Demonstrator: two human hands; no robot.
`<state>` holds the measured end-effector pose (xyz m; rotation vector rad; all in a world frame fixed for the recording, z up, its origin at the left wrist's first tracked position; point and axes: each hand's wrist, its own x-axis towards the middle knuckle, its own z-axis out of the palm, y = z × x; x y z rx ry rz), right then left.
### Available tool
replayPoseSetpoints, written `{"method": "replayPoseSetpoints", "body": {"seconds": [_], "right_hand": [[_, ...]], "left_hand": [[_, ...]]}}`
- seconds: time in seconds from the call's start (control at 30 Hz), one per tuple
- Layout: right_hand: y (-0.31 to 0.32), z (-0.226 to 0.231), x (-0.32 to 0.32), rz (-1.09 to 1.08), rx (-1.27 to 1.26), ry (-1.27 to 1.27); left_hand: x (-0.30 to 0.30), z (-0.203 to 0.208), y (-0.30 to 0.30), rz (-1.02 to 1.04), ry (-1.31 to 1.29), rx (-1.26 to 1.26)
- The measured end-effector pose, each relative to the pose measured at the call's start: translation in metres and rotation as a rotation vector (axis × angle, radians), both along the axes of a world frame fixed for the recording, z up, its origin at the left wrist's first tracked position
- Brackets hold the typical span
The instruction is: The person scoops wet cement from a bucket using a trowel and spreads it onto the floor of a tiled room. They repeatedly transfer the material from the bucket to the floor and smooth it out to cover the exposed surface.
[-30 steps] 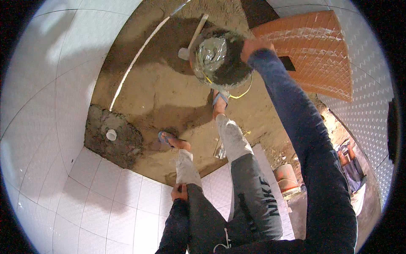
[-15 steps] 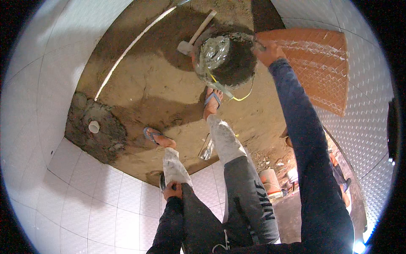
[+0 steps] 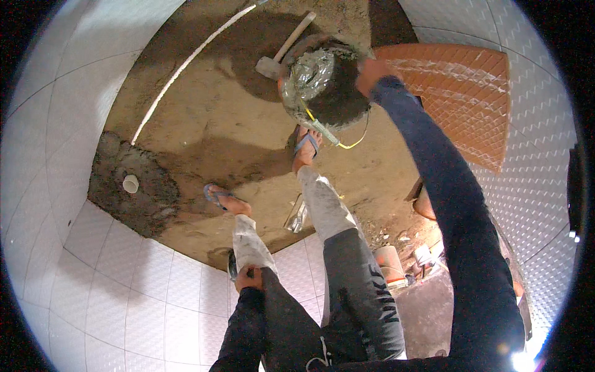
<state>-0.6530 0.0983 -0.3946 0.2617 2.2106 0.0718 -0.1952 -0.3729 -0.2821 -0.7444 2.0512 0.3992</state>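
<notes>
My right hand (image 3: pixel 374 77) is at the right rim of a round bucket (image 3: pixel 289 110), its fingers closed and partly smeared by motion. What it grips is hidden. Dark wet mix (image 3: pixel 341 99) fills much of the bucket, and a shiny, crumpled, clear-looking sheet (image 3: pixel 315 69) lies at its left side. The bucket's yellow handle with a pale grip (image 3: pixel 325 131) hangs over the near side, by my right foot. Down at my left knee, my left hand (image 3: pixel 250 280) rests with curled fingers against the grey trousers (image 3: pixel 290 310); whatever is inside them cannot be made out.
A wooden-handled mallet (image 3: pixel 269 67) touches the bucket's left. An orange-brown ridged panel (image 3: pixel 458 93) leans at right. A white strip (image 3: pixel 186 68) crosses the sandy floor; a white pipe stub (image 3: pixel 130 184) rises at left. A metal tool (image 3: pixel 296 216) lies between my legs. Another bucket (image 3: pixel 389 263) stands lower right.
My right hand has shifted left and inward over the bucket's rim, and that forearm swung left with it. My left hand stays at the knee. The view has moved slightly.
</notes>
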Motion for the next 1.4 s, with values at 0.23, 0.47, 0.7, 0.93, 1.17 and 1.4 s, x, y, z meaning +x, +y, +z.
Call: {"method": "replayPoseSetpoints", "body": {"seconds": [0.23,0.47,0.7,0.93,1.17,1.4], "right_hand": [[-0.061,-0.076,0.028,0.203,-0.107,-0.048],[-0.044,-0.03,0.072,0.073,-0.234,0.553],[-0.215,-0.061,0.048,0.133,-0.58,0.422],[-0.212,-0.204,0.035,0.234,-0.181,0.319],[-0.22,-0.253,0.046,0.305,-0.054,0.267],[-0.305,-0.194,0.06,0.37,-0.162,0.342]], "left_hand": [[-0.01,-0.01,0.001,0.013,-0.103,-0.007],[-0.019,0.009,0.004,0.078,-0.07,-0.022],[-0.01,0.015,-0.002,0.078,-0.123,0.016],[-0.01,0.012,-0.024,0.254,0.02,0.116],[-0.017,0.018,-0.04,0.315,0.084,0.08],[-0.039,0.037,-0.068,0.393,0.013,0.133]]}}
